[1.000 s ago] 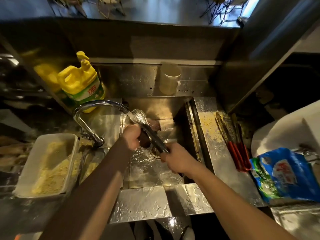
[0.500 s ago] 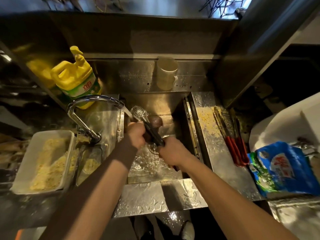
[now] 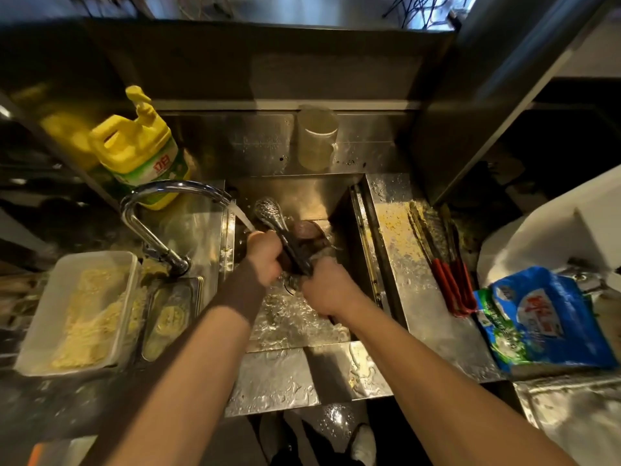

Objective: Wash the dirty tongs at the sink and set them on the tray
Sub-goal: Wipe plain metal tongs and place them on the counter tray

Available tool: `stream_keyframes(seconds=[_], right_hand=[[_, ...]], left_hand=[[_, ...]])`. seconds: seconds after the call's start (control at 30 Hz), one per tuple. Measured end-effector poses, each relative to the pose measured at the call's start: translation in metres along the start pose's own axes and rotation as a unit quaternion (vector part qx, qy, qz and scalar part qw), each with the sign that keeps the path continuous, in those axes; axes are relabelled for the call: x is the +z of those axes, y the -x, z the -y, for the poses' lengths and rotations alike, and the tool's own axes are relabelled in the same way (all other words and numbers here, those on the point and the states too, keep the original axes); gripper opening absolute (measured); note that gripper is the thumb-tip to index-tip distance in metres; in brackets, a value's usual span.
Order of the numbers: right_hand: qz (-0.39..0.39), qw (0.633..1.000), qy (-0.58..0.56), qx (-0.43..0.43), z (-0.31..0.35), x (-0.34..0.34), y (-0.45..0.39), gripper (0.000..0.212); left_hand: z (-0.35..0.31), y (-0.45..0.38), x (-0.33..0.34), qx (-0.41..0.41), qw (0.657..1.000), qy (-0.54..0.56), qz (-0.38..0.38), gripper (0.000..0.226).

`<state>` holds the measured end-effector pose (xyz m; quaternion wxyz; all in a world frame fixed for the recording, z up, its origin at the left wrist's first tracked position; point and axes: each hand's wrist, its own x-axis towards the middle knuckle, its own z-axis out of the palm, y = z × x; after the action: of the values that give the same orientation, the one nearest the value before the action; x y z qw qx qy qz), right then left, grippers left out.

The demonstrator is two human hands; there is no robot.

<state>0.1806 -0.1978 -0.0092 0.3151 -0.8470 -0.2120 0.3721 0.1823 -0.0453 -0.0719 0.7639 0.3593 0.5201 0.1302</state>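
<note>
I have the tongs (image 3: 280, 235) over the sink (image 3: 336, 210), head end raised toward the back wall, just beside the water running from the faucet (image 3: 158, 210). My right hand (image 3: 324, 290) is curled round the handle end; my left hand (image 3: 265, 257) is closed on the middle of the tongs, with the stream landing on it. Judged step: washing, with the rub-down under way. A dark round item behind the tongs cannot be identified. Next move calls for rinsing the head, then carrying the tongs right to the tray (image 3: 416, 264), where red-handled tongs (image 3: 447, 274) already lie. Detergent bottle (image 3: 141, 153) stands back left.
</note>
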Motion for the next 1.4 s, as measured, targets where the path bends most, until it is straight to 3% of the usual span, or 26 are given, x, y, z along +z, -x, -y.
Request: stream_keyframes(seconds=[0.27,0.43,0.53,0.63,0.73,0.87,1.0,1.1,1.2,1.27,1.4], right_hand=[[0.017,1.000,-0.005,0.015,-0.004,0.005,0.006,0.008],[0.017,1.000,-0.008,0.014,0.000,0.000,0.003,0.008],[0.056,0.998,-0.003,0.025,-0.006,-0.006,0.010,0.008],[0.073,0.996,-0.012,0.052,-0.024,-0.038,0.024,0.037],[0.012,0.998,0.031,0.048,-0.034,-0.063,0.023,0.057],[-0.034,0.994,0.102,0.029,-0.035,-0.054,0.009,0.039],[-0.053,0.993,0.096,0.036,-0.028,-0.038,0.003,0.058],[-0.059,0.987,0.152,-0.009,-0.025,-0.030,0.001,0.047],[-0.024,0.988,0.149,-0.038,-0.021,-0.031,0.000,0.027],[0.025,0.997,0.068,-0.034,-0.016,-0.029,0.001,0.013],[0.084,0.993,-0.085,0.021,-0.014,-0.018,0.012,0.016]], left_hand=[[0.006,0.000,-0.005,0.002,1.000,0.002,0.028,0.030],[0.017,0.002,-0.004,-0.002,0.994,-0.105,0.017,0.041],[0.008,-0.006,-0.009,-0.014,0.999,-0.030,0.028,0.039],[0.001,-0.015,-0.023,0.013,0.999,0.041,0.002,0.040],[0.004,-0.015,-0.030,-0.006,0.995,0.101,0.012,0.043],[0.002,-0.010,-0.031,-0.060,0.984,0.146,0.077,0.044],[0.010,-0.003,-0.039,-0.044,0.961,0.199,0.186,0.049],[0.007,0.003,-0.041,-0.060,0.953,0.201,0.219,0.059],[0.006,0.004,-0.043,-0.079,0.958,0.183,0.204,0.065],[0.006,0.006,-0.040,-0.066,0.966,0.151,0.198,0.069],[-0.004,0.001,-0.025,-0.057,0.996,0.006,0.067,0.044]])
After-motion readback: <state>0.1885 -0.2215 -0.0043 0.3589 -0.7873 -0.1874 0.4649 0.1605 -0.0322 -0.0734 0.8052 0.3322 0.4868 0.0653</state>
